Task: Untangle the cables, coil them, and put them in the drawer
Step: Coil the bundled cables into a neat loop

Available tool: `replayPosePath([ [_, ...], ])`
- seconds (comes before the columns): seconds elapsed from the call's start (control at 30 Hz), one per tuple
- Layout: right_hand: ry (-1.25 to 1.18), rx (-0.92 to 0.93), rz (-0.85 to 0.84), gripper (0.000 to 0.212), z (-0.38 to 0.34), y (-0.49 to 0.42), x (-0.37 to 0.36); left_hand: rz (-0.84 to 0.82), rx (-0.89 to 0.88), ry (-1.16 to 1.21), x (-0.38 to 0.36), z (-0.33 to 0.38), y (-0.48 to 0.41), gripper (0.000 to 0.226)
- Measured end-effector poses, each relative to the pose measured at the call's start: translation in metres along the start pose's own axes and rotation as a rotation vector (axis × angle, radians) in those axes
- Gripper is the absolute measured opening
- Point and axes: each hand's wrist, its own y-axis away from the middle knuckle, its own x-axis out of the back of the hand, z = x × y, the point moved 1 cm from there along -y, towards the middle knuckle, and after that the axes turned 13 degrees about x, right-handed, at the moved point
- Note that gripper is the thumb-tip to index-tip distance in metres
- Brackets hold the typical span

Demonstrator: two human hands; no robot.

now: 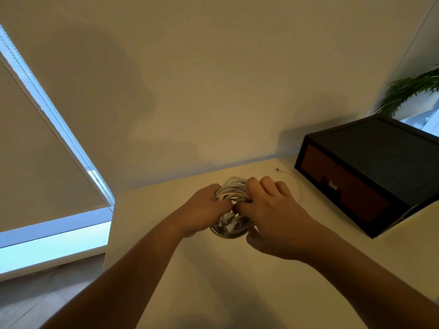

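Here, a person stands at a pale desk [213, 293] with both forearms reaching forward over it. The left hand [204, 210] and the right hand [273, 210] meet in mid-frame, knuckles almost touching, around a bundle of white cables [231, 189].

Grip, left: fingers curled round the bundle's left side, clenched on the cables. Grip, right: fingers curled over the top of the bundle and thumb beneath it, likewise grasping the cables. The bundle is a loose, ring-like wad. Its upper loops show between the two hands and its lower loops, with several pale plugs, show below them. It lies low over the desk; whether it rests on the surface cannot be told. The upper loops are blurred.

One thin white strand [288, 173] trails from behind the right hand. It curves back across the desk and ends in a small dark plug near the wall [213, 79].

To the right, just beyond the strand, a black box [380, 143] sits on the desk against the wall. Its brown drawer [351, 193] is closed and carries a small pull at mid-front. Behind the box, green plant [408, 89] fronds enter from the right edge.

To the left, a blind [35, 150] covers most of a window [47, 245], with a bright strip below it. Wooden floor [47, 293] shows at lower left.
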Motion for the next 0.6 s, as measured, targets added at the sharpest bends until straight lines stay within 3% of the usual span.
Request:
replayPosePath([
  [0.3,-0.186,0.091,-0.156,0.037,0.013,-0.006,0.007,0.017,-0.043,-0.135,-0.001,0.005,0.006,0.012],
  [0.47,-0.375,0.111,-0.154,0.034,0.022,-0.005,0.003,-0.006,-0.031,-0.151,-0.001,0.005,0.005,0.019],
  [0.6,-0.575,0.07,-0.192,0.026,0.027,0.0,-0.001,-0.025,-0.04,-0.184,-0.004,0.006,0.007,0.01],
])
